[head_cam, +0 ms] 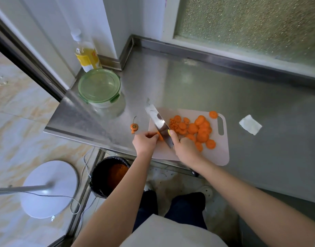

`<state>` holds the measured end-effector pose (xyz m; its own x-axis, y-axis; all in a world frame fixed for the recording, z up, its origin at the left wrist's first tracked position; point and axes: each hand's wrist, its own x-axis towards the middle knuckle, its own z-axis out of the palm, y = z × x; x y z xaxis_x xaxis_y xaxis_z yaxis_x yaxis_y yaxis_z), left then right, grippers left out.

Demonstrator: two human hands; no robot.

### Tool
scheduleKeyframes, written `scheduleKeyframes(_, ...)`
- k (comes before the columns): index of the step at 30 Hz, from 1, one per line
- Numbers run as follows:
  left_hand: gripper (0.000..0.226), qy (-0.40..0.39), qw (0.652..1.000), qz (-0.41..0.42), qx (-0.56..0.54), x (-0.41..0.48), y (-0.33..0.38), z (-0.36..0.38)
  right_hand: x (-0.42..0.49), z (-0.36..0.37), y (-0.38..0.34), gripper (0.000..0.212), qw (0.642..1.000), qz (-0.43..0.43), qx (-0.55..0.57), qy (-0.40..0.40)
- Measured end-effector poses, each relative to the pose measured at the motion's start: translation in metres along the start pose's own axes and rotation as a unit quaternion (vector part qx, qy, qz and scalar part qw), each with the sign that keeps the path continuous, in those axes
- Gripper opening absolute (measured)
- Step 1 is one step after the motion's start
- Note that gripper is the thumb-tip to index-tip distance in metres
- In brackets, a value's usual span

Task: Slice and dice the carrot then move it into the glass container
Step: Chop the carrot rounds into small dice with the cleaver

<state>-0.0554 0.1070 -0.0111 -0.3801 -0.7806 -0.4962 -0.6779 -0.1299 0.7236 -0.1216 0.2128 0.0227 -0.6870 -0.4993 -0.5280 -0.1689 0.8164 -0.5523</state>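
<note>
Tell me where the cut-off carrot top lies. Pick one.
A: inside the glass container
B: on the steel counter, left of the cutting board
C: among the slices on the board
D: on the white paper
B: the carrot top lies on the bare steel counter, just off the left edge of the cutting board and apart from the slices.
</note>
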Motion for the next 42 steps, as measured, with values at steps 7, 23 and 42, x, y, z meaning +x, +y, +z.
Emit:
scheduleKeyframes(7,0.013,0.005,1.000,-0.013,-0.024,0.001,0.000,0.001,-0.014,-0.006,-0.008,0.051,0.999,-0.006,-0.018,-0.034)
scheduleKeyframes(23,0.016,-0.015,0.999,-0.028,-0.040,0.005,-0.002,0.003,0.000,0.008,-0.016,0.056,0.996,0.052,-0.063,-0.018)
scheduleKeyframes(42,0.014,-0.025,1.000,-0.002,0.000,0.004,-0.001,0.000,0.006,0.025,-0.006,0.055,0.999,0.007,-0.025,0.028)
